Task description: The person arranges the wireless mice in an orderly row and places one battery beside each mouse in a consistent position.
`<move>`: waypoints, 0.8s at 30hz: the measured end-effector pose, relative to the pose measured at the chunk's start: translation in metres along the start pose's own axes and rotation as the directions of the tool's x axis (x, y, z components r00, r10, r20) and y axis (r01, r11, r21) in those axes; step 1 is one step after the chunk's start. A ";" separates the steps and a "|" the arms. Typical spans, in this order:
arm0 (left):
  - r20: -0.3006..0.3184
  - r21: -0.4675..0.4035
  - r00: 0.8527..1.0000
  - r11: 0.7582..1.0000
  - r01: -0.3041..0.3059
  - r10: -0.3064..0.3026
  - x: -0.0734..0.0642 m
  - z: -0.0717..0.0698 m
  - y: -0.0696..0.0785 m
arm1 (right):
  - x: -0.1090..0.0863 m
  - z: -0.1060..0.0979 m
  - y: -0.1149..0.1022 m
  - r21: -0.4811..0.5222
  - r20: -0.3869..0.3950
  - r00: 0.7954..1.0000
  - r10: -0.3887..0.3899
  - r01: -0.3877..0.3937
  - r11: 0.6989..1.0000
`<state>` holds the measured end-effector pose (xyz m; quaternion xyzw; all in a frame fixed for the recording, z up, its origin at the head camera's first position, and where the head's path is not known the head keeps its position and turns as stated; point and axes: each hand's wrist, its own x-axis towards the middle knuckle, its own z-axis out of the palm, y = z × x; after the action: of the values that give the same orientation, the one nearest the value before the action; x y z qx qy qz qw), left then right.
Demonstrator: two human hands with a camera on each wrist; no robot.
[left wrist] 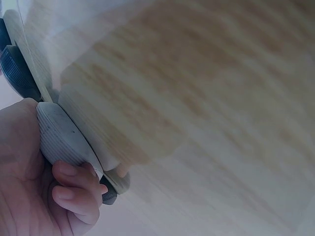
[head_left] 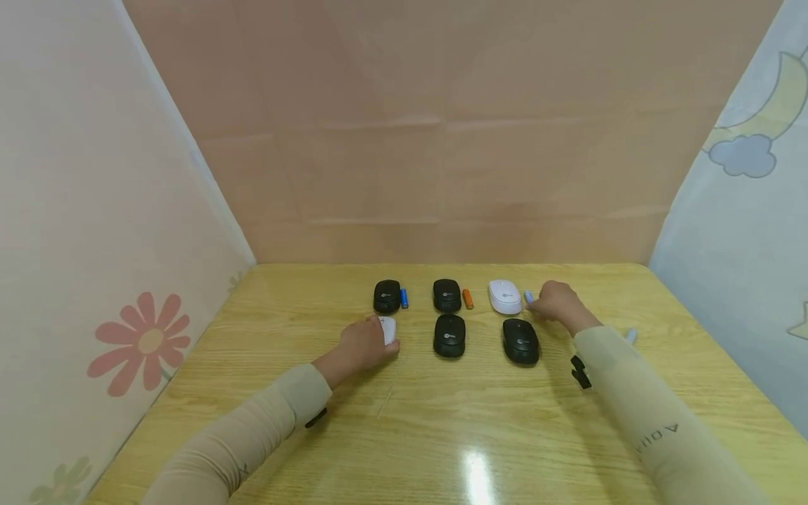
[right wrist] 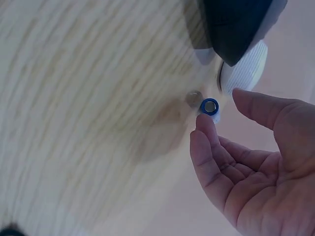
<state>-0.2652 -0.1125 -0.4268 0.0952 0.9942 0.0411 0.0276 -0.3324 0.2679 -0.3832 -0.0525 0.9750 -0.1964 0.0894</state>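
My left hand [head_left: 362, 344] grips a white computer mouse [head_left: 387, 330] on the wooden table, thumb on its near side. The left wrist view shows curled fingers along the ribbed side of this mouse [left wrist: 66, 135]. At the back right, my right hand [head_left: 560, 305] is beside a pale battery [head_left: 529, 297]. In the right wrist view, the blue-ringed end of that battery [right wrist: 209, 106] is right at the fingertips, with the thumb held apart. Left of this battery is another white mouse [head_left: 505, 296]; a black mouse [head_left: 520, 341] lies nearer me.
Farther left in the back row are a black mouse [head_left: 386, 296], a blue battery [head_left: 405, 299], a second black mouse [head_left: 447, 295] and an orange battery [head_left: 468, 299]. One more black mouse [head_left: 449, 337] is front centre. A small pale object [head_left: 631, 336] shows behind the right sleeve.
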 end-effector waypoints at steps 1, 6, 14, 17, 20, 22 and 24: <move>-0.002 -0.004 1.000 1.000 -0.001 0.001 0.000 0.000 0.000 | -0.002 -0.001 0.000 -0.001 0.000 1.000 -0.003 0.003 1.000; -0.003 -0.006 1.000 1.000 -0.001 0.001 -0.001 0.001 0.001 | -0.011 -0.006 0.000 -0.001 -0.017 1.000 -0.023 0.023 1.000; 0.037 0.070 0.999 0.998 -0.005 0.003 0.000 -0.001 0.001 | -0.029 -0.023 0.001 -0.027 -0.034 0.999 -0.041 0.040 0.999; 0.033 0.077 0.999 0.997 -0.007 0.005 0.000 -0.001 0.001 | -0.035 -0.029 0.005 -0.032 -0.037 0.998 -0.041 0.040 0.999; 0.026 0.085 1.000 0.996 -0.011 0.009 0.000 0.000 0.001 | -0.040 -0.034 0.009 -0.028 -0.031 0.999 -0.035 0.034 0.999; 0.018 0.085 1.000 0.996 -0.013 0.012 0.000 0.000 0.000 | -0.044 -0.037 0.011 -0.031 -0.028 0.999 -0.030 0.029 0.999; 0.014 0.084 1.000 0.996 -0.016 0.015 0.000 0.000 0.000 | -0.049 -0.041 0.013 -0.040 -0.026 0.999 -0.027 0.026 0.999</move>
<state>-0.2655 -0.1123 -0.4269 0.1042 0.9941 -0.0012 0.0298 -0.2933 0.3016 -0.3440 -0.0644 0.9791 -0.1787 0.0727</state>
